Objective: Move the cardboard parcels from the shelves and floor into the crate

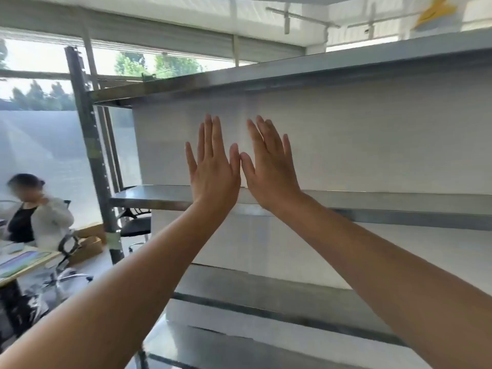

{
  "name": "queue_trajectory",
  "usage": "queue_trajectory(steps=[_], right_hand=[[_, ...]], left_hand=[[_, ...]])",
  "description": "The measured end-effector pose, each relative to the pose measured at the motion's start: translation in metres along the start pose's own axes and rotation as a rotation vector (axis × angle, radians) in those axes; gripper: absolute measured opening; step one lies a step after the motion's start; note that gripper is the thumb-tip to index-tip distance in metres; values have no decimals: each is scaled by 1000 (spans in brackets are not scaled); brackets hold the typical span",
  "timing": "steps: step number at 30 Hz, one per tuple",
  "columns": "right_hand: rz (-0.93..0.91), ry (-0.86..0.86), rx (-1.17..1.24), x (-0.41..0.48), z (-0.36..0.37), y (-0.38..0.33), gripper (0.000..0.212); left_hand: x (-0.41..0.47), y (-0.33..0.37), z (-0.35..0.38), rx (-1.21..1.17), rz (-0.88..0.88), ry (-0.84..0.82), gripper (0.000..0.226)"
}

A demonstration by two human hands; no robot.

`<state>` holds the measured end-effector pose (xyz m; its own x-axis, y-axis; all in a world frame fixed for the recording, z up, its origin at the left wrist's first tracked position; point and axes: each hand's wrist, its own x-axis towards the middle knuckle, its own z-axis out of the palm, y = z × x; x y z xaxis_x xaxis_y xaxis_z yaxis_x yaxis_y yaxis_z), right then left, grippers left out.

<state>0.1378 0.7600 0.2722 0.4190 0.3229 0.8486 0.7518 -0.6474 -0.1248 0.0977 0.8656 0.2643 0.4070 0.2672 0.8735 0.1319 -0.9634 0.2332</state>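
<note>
Steel shelves across the right. Far left on the floor, beside the upright, brown cardboard parcels; crate out of view. Left hand and right hand raised flat, fingers straight, holding nothing, probably showing themselves before reaching.

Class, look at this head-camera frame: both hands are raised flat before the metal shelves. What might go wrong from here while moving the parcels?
1. The left hand and right hand are open and empty, wrists level with the steel shelf edge; reaching in may knock a wrist on it.
2. The cardboard boxes on the floor lie beside an office chair and a seated person; lifting them risks a bump.
3. No crate is in view, so carrying may start blind.
</note>
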Motion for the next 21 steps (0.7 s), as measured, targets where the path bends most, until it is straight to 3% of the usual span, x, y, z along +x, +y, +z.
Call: queue_trajectory(steps=[6, 11, 21], right_hand=[[85, -70, -330, -54, -142, 176, 58], [274, -100, -592, -124, -264, 299, 59], [833, -68, -694, -322, -400, 423, 72]], left_hand=[[-24, 207, 57, -248, 143, -85, 61], [-71, 377, 91, -465, 274, -170, 62], [-250, 610, 130, -729, 591, -516, 59]])
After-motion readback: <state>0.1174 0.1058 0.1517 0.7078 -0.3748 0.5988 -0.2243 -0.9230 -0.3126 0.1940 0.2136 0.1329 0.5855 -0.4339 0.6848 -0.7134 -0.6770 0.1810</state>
